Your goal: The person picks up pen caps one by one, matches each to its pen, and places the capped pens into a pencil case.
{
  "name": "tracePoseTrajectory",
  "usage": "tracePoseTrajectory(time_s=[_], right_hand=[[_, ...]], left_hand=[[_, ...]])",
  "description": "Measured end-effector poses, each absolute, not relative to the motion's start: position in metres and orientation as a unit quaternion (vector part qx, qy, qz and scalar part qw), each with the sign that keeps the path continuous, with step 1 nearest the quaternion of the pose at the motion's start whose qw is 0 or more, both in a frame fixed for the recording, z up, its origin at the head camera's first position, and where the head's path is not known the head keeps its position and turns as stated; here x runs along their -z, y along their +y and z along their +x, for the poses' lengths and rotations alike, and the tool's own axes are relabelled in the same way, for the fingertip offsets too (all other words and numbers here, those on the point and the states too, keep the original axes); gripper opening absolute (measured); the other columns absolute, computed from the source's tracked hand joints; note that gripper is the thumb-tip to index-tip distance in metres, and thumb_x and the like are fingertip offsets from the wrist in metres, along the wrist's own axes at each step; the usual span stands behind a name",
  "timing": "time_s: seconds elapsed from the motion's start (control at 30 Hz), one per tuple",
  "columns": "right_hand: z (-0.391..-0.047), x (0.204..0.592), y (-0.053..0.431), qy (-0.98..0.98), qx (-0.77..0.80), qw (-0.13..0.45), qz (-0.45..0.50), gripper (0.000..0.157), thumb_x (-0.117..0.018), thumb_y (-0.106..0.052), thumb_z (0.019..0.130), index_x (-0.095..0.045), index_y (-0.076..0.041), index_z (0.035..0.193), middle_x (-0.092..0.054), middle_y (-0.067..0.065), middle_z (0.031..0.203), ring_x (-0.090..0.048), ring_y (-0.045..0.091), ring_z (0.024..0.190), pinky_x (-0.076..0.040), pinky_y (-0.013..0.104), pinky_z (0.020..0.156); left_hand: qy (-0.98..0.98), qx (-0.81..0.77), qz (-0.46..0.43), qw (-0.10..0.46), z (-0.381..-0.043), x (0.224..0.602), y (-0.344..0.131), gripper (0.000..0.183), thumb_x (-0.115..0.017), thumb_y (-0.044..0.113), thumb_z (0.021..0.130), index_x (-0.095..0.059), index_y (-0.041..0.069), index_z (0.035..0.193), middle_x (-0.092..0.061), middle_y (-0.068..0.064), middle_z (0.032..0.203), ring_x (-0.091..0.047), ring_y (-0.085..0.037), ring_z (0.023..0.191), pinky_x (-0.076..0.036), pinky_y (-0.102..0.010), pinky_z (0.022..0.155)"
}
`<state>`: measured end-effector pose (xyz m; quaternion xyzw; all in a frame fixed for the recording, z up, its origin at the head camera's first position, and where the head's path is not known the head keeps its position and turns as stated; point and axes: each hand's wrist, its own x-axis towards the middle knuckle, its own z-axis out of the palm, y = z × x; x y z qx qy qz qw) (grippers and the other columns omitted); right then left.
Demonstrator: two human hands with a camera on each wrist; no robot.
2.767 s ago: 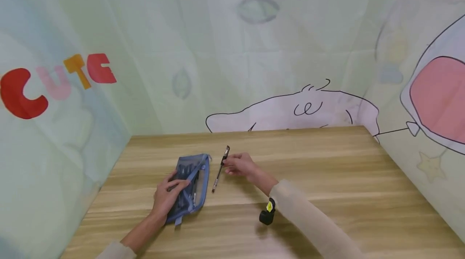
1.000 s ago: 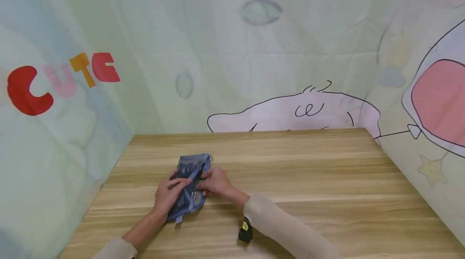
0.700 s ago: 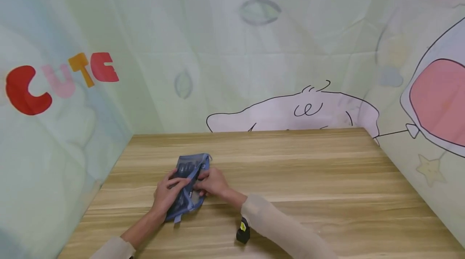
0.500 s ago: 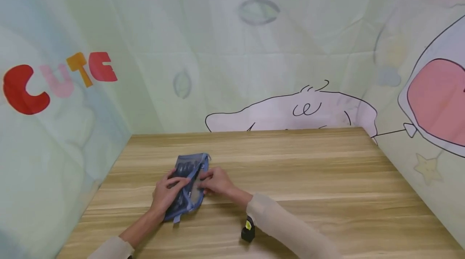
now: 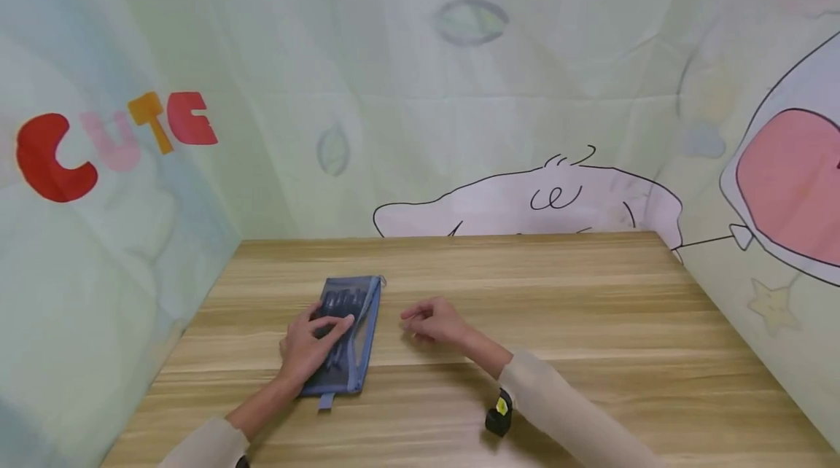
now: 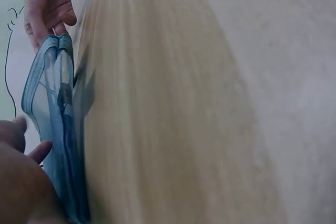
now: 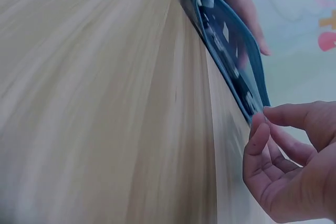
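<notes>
A blue mesh pencil case (image 5: 348,337) lies on the wooden table with its zip side parted toward the right. Dark pens (image 5: 344,302) show through the mesh. My left hand (image 5: 311,344) rests over the case's left part. In the left wrist view its thumb and a finger (image 6: 41,152) stand apart beside the case. To the right of the case, my right hand (image 5: 438,321) hovers just above the table. Its fingers bend loosely, thumb tip near the fingertips, with nothing between them in the right wrist view. Inside the parted zip (image 7: 223,43), pens are partly visible.
The wooden table (image 5: 558,293) reaches to a cartoon-printed cloth backdrop (image 5: 407,125) at the back and sides. A black wrist camera (image 5: 499,413) hangs at the right cuff. A fabric tab (image 5: 325,402) sticks out of the case's near end.
My right hand placed a black gel pen in the pencil case, then drew back to the right without it. The case's opening has narrowed and it lies flatter under my left hand.
</notes>
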<state>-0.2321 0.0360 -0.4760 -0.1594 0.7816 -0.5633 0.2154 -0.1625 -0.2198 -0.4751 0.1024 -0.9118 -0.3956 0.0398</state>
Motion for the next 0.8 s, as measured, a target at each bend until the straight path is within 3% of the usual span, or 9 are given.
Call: tracePoseTrajectory(time_s=[0.2, 0.4, 0.53, 0.8], right_hand=[[-0.234, 0.474, 0.072, 0.782, 0.568, 0.217, -0.141, 0.024, -0.070, -0.010, 0.096, -0.071, 0.004, 0.115, -0.073, 0.010, 0.091, -0.064, 0.010, 0.070, -0.050, 0.020, 0.057], [-0.238, 0.469, 0.110, 0.777, 0.579, 0.211, -0.125, 0.027, -0.065, -0.008, 0.098, -0.067, 0.009, 0.119, -0.071, 0.013, 0.092, -0.063, 0.011, 0.071, -0.051, 0.021, 0.059], [-0.242, 0.464, 0.134, 0.780, 0.579, 0.205, -0.123, 0.030, -0.064, -0.006, 0.098, -0.065, 0.012, 0.122, -0.071, 0.015, 0.095, -0.064, 0.010, 0.071, -0.052, 0.022, 0.062], [-0.246, 0.454, 0.176, 0.784, 0.556, 0.225, -0.157, 0.038, -0.064, -0.004, 0.096, -0.059, 0.014, 0.129, -0.072, 0.026, 0.106, -0.069, 0.015, 0.077, -0.058, 0.025, 0.067]], left_hand=[[-0.928, 0.362, 0.083, 0.037, -0.164, 0.473, -0.215, 0.043, -0.090, 0.040, 0.075, -0.079, 0.012, 0.106, -0.034, -0.026, 0.162, -0.026, -0.054, 0.148, -0.019, -0.072, 0.110], [-0.932, 0.354, 0.069, 0.028, -0.170, 0.471, -0.214, 0.046, -0.092, 0.038, 0.073, -0.078, 0.011, 0.107, -0.033, -0.028, 0.161, -0.027, -0.057, 0.145, -0.021, -0.072, 0.108], [-0.938, 0.342, 0.049, 0.035, -0.174, 0.469, -0.216, 0.047, -0.090, 0.039, 0.075, -0.078, 0.011, 0.110, -0.034, -0.028, 0.161, -0.031, -0.058, 0.144, -0.025, -0.073, 0.107], [-0.945, 0.320, -0.028, 0.064, -0.183, 0.461, -0.228, 0.059, -0.077, 0.038, 0.089, -0.064, 0.002, 0.134, -0.034, -0.031, 0.160, -0.032, -0.056, 0.146, -0.027, -0.077, 0.112]])
